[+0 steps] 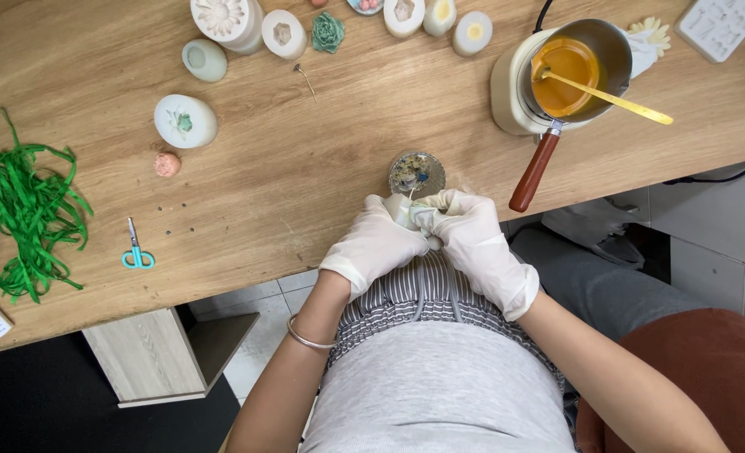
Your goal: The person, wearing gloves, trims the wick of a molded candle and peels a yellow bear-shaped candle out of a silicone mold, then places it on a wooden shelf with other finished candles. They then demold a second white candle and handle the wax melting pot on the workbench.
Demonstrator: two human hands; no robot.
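Two hands: the gloved left hand and right hand meet at the near edge, both closed around one small white mould
Worktop: pale wood
Melting pot: orange wax inside, brass stirrer, wooden handle, far right
Green ribbon bundle: far left
Round tin: flecked filling, just beyond the hands
Scissors: small, teal handles, left of the hands
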